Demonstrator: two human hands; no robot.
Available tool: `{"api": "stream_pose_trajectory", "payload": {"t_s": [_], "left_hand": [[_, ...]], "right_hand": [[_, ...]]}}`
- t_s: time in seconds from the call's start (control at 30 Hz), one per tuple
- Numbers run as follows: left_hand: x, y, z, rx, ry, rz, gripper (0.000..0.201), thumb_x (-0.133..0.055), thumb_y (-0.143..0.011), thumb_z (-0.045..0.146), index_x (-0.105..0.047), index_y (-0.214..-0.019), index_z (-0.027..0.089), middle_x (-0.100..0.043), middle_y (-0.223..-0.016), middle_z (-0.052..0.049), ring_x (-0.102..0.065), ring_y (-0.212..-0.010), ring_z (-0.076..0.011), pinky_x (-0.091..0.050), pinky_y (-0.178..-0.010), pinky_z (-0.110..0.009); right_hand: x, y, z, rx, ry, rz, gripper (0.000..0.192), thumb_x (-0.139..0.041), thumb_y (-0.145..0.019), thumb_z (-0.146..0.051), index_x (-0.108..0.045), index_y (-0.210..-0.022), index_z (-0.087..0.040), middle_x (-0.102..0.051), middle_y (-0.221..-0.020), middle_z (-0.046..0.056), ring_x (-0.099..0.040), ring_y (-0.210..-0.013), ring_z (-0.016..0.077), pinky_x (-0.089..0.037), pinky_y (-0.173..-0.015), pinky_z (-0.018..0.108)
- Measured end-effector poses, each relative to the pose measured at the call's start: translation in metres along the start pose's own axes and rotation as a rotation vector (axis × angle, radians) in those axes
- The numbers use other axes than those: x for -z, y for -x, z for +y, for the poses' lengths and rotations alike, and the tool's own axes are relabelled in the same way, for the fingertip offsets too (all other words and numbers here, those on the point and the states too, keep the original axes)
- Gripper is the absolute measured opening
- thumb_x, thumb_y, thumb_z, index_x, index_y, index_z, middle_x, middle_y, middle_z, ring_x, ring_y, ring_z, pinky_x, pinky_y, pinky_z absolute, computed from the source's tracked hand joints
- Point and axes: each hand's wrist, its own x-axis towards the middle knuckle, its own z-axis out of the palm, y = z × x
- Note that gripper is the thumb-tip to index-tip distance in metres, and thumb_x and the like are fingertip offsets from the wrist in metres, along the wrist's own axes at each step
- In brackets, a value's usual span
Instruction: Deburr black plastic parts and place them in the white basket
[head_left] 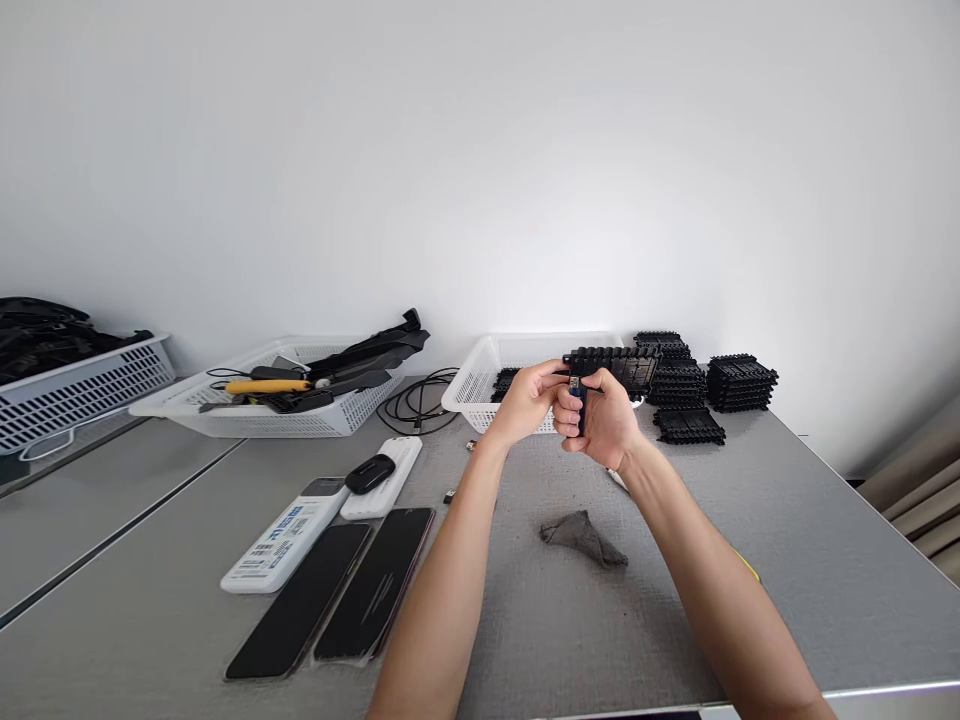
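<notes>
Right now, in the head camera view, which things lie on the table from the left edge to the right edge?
Grey crate → white basket with tools → black cables → left hand → right hand holding a black part → stacks of black parts.

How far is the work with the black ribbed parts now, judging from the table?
Looks done: black ribbed parts stand in stacks right of the white basket. In hand: left hand and right hand hold one ribbed part and a small blue tool against it. Possibly left: more dark parts lie in that basket; their number is hidden.
</notes>
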Motion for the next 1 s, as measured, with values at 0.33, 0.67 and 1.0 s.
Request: {"api": "stream_pose_trajectory", "payload": {"t_s": [0.33, 0.67, 1.0], "left_hand": [[0.001, 0.0, -0.001, -0.004, 0.027, 0.003, 0.027, -0.06, -0.081, 0.022, -0.067, -0.106, 0.016, -0.074, -0.094, -0.006, -0.067, -0.082, -0.0168, -0.049, -0.081, -0.029], [0.012, 0.004, -0.002, 0.049, 0.143, 0.045, 0.043, -0.071, -0.077, 0.033, -0.062, -0.113, 0.012, -0.074, -0.095, -0.01, -0.07, -0.085, -0.0225, -0.056, -0.08, -0.037], [0.021, 0.006, -0.004, 0.054, 0.129, 0.095, 0.054, -0.074, -0.074, 0.045, -0.063, -0.117, 0.013, -0.073, -0.103, -0.012, -0.071, -0.082, -0.0223, -0.059, -0.078, -0.039]], "right_hand": [[0.002, 0.002, -0.004, 0.01, -0.08, -0.016, 0.02, -0.038, -0.073, -0.039, -0.03, -0.065, -0.023, -0.024, -0.06, -0.004, -0.02, -0.051, 0.0115, -0.015, -0.042, 0.02], [0.01, 0.006, -0.013, 0.031, -0.122, 0.008, 0.022, -0.039, -0.074, -0.039, -0.028, -0.065, -0.023, -0.025, -0.06, -0.004, -0.022, -0.05, 0.0116, -0.017, -0.042, 0.021], [0.024, 0.014, -0.026, 0.078, -0.133, 0.056, 0.022, -0.04, -0.073, -0.04, -0.028, -0.065, -0.023, -0.023, -0.062, -0.004, -0.022, -0.052, 0.0124, -0.017, -0.042, 0.022]]}}
